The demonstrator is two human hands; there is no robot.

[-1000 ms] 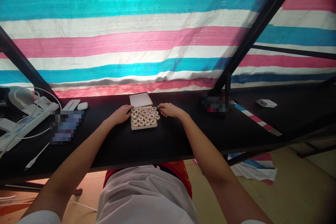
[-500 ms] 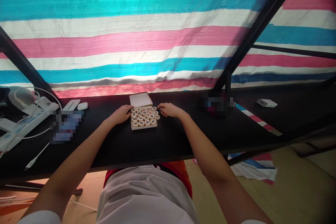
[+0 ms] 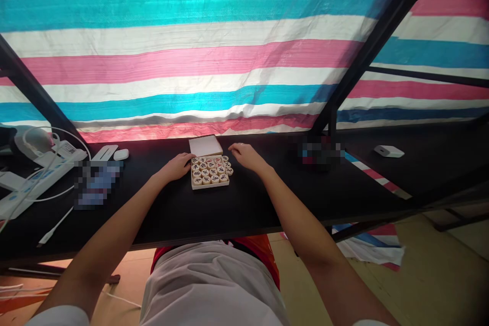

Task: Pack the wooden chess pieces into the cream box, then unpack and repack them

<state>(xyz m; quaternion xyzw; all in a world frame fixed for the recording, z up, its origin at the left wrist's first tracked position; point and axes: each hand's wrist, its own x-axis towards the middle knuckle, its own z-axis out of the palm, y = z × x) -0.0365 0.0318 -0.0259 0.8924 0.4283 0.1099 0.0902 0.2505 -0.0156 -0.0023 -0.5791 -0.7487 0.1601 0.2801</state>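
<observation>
A shallow cream box [image 3: 210,185] holds several round wooden chess pieces [image 3: 208,172] with dark and red characters. Its square lid [image 3: 205,145] lies flat just behind it on the black table [image 3: 214,209]. My left hand [image 3: 178,166] rests against the box's left side, fingers curled on the rim. My right hand [image 3: 246,156] hovers just right of the box, fingers loosely bent, beside three loose pieces [image 3: 227,165] lying outside the box's right edge. Nothing shows in it.
At the far left lie a white power strip [image 3: 36,181] with cables, a white mouse [image 3: 121,154] and a flat white device [image 3: 102,153]. A small white box [image 3: 388,151] sits at the right. Black frame bars [image 3: 359,61] rise before a striped tarp.
My right hand has lifted slightly and drawn back a little from the loose pieces. The left hand and the box stay put.
</observation>
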